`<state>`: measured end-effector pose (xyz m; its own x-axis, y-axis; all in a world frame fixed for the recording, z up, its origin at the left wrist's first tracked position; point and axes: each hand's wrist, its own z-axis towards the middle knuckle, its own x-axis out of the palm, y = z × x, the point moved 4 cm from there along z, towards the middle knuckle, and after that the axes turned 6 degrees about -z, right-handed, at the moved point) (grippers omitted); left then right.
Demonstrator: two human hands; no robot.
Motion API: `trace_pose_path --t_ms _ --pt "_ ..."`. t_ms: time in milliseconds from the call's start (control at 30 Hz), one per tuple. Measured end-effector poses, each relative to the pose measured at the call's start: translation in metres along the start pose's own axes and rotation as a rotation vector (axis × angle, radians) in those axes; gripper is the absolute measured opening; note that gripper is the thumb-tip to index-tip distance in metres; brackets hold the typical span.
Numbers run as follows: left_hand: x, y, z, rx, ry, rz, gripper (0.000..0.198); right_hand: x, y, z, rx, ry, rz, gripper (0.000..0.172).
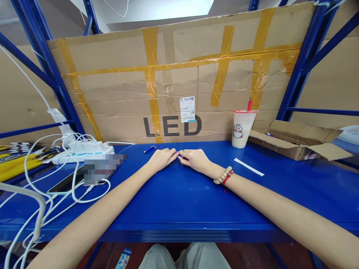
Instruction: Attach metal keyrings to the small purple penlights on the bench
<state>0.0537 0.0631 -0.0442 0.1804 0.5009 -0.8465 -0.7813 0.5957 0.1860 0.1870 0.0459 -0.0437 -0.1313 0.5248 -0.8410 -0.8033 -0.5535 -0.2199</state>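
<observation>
Both my hands rest on the blue shelf top [179,198], fingertips meeting at its middle. My left hand [161,158] and my right hand [196,160] are closed in a pinch on a small thin object [179,155] with red and blue bits between them; it looks like a pen but is mostly hidden. A bead bracelet with a red cord [223,175] circles my right wrist. A small blue pen-like piece [149,149] lies just beyond my left hand.
A taped cardboard sheet marked LED [174,86] forms the back wall. A drink cup with a red straw [242,127] and an open cardboard box [297,144] stand at right, a white strip [249,167] nearby. A power strip [84,149], white cables and a phone [67,182] lie left.
</observation>
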Motion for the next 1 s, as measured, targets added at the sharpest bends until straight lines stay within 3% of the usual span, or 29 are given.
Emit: trace_pose_path --t_ms 367,1000 --pt "0.001 0.0002 -0.0004 0.015 -0.029 -0.023 0.039 -0.0019 -0.0015 -0.0005 -0.01 -0.07 0.089 0.025" --pt "-0.0031 -0.0035 0.0003 -0.033 0.045 -0.008 0.036 0.0006 -0.0074 -0.0002 0.032 -0.123 0.192 0.023"
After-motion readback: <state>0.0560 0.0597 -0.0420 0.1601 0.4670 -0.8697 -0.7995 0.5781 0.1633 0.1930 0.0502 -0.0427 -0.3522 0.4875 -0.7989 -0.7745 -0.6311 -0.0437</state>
